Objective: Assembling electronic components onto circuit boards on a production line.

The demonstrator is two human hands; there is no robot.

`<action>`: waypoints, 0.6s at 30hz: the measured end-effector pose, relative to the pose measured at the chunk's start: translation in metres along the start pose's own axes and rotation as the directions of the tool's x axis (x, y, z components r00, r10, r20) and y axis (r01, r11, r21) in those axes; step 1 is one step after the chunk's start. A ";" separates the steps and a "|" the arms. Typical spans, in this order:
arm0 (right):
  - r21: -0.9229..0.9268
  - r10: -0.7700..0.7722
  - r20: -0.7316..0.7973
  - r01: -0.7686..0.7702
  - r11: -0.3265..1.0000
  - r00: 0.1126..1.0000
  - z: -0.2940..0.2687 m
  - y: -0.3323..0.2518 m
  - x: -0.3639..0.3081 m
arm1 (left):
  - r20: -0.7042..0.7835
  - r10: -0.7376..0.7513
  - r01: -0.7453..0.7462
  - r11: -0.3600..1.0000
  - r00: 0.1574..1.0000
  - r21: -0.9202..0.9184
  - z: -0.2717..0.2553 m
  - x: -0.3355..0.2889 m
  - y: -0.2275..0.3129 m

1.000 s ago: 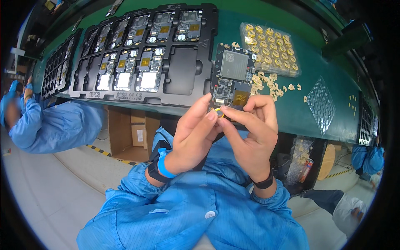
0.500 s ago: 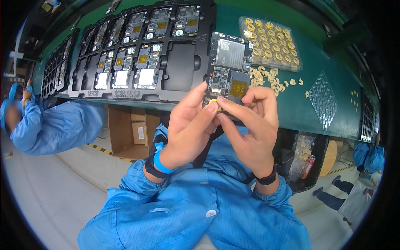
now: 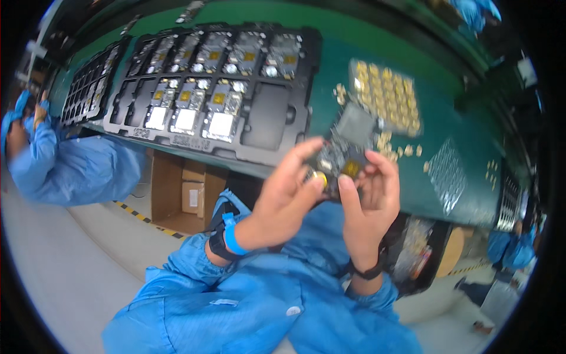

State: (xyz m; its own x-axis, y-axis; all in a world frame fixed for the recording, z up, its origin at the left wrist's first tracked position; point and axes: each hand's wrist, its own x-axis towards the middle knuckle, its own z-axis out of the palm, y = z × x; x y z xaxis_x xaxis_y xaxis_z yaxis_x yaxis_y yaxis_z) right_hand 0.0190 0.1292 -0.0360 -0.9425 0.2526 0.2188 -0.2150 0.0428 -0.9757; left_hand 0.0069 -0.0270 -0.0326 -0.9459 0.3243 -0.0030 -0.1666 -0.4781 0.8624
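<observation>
Both hands hold one dark circuit board (image 3: 354,125), tilted, with a grey metal shield at its far end and a gold patch nearer me. My left hand (image 3: 277,203) grips its left edge, the thumb pressing beside a small yellow-rimmed round part (image 3: 320,179) at the near end. Around the right edge curl the fingers of my right hand (image 3: 371,203), its thumb on the near part of the board. Motion blurs the board's details, and the fingers beneath it are partly hidden.
Left of the board lies a black moulded tray (image 3: 247,154) with several similar boards and some vacant pockets. A clear pack of round yellow-cream parts (image 3: 414,127), loose cream pieces (image 3: 386,144) and a clear plastic sheet (image 3: 446,180) lie to the right. A co-worker in blue (image 3: 79,174) sits far left.
My right index finger and thumb have come away from the round part; the right thumb now rests on the board. The board is tilted more to the right, and the whole view has shifted.
</observation>
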 end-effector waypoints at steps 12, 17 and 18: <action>0.116 0.149 -0.107 -0.136 0.984 0.983 -0.007 -0.024 0.007 | 0.098 0.111 -0.148 0.759 0.989 0.634 -0.033 -0.024 0.015; -0.184 0.154 0.008 -0.150 0.971 0.988 -0.073 -0.036 0.055 | 0.062 -0.537 0.241 0.475 0.841 0.846 -0.132 -0.097 0.058; -0.244 0.155 0.036 -0.142 0.959 0.987 -0.083 -0.045 0.075 | -0.024 -0.610 0.315 0.373 0.792 0.873 -0.154 -0.127 0.051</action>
State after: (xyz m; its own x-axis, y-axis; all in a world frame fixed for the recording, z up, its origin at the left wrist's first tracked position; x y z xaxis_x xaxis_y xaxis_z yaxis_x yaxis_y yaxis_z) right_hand -0.0206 0.2263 0.0230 -0.9730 0.2213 0.0654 -0.0104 0.2410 -0.9705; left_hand 0.0757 -0.2183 -0.0667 -0.6538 0.5289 -0.5411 -0.1169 0.6359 0.7629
